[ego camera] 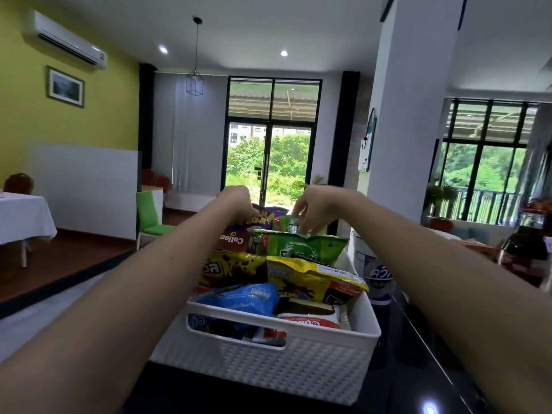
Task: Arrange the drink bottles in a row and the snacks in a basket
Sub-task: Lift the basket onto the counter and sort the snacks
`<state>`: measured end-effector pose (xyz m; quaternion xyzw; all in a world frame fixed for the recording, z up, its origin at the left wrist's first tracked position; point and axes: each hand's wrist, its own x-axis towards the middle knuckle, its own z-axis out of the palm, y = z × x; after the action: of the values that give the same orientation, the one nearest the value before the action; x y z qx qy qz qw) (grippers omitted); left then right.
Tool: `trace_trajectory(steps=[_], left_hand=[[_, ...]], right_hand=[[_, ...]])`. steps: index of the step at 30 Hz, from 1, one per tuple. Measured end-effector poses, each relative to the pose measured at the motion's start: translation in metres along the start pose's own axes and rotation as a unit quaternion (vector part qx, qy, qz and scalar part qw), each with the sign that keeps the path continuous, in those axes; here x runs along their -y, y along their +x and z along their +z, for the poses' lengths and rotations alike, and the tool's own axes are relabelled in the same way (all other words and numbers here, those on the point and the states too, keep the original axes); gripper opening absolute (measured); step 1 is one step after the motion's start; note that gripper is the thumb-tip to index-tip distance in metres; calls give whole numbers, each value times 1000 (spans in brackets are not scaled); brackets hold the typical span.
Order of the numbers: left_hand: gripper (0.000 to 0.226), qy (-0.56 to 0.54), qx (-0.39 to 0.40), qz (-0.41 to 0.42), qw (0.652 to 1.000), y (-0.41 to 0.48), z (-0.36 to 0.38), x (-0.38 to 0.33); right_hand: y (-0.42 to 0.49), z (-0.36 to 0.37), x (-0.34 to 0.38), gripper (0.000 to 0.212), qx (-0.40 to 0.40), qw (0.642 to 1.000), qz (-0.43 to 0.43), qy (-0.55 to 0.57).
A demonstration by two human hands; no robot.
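White basket (298, 366) of snacks (304, 249) stands left of 2 drink bottles (377, 276).

Two hands work at the far end of a white basket (298, 363) packed with snacks on a dark glossy counter (418, 377).

The left hand (236, 201) curls over the top of a purple packet (260, 218), and the right hand (313, 210) pinches a small green packet (289, 225) just beside it. Nearer lie a brown Collon packet (234, 239), a large green packet (301, 246), a yellow chocolate packet (233, 268), a yellow packet (313, 279), a blue packet (245, 297) and a red-and-white packet (310, 316). A bottle with a blue-and-white label (378, 276) stands upright just beside the basket's right wall. A cola bottle (527, 249) stands well apart, toward the counter's right edge.
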<state>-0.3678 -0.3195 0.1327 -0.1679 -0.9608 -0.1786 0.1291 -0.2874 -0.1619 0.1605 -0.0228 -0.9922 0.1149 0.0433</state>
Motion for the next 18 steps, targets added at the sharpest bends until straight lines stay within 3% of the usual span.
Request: trace_trajectory(steps=[3, 6, 9, 12, 15, 18], left_hand=[[7, -14, -19, 2, 1000, -2, -3, 2], [45, -1, -23, 20, 1000, -7, -8, 14], [48, 79, -46, 47, 995, -9, -9, 30], [58, 92, -25, 70, 993, -10, -5, 39], [47, 53, -41, 114, 991, -21, -9, 26], [10, -37, -118, 200, 972, -50, -27, 3]], right_hand=[[13, 21, -13, 41, -45, 994, 32, -89], [16, 28, -21, 37, -85, 990, 23, -113], [12, 22, -20, 59, -79, 988, -40, -125], [7, 21, -9, 69, -1, 992, -77, -103], [8, 26, 0, 62, 16, 987, -41, -157], [9, 27, -2, 48, -53, 979, 9, -198]])
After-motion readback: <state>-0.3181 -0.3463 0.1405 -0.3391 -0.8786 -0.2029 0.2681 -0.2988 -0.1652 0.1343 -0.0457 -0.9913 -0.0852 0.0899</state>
